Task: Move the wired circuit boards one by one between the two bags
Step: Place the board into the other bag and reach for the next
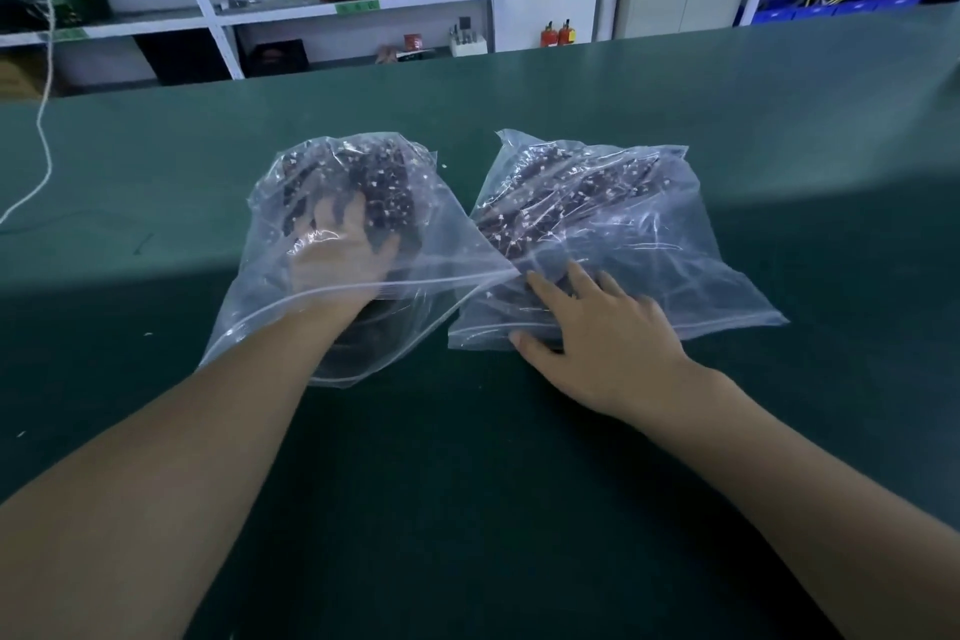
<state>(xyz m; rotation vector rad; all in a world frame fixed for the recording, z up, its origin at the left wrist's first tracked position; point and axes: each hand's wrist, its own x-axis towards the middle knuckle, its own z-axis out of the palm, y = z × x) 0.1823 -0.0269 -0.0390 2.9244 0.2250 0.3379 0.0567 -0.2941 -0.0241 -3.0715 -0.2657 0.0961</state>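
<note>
From the head view, the left hand [337, 244] is wrist-deep inside the left bag [291, 327], fingers spread on the circuit boards [384, 192]; whether it grips one cannot be told. The right hand [597, 327] lies flat on the right bag [675, 244], touching beside it. Both rest on a green desk [779, 120], shelves [208, 16] behind.

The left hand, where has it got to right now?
In the head view, the left hand is inside the left clear bag on the green table, fingers among the dark boards, beside the right bag.
</note>
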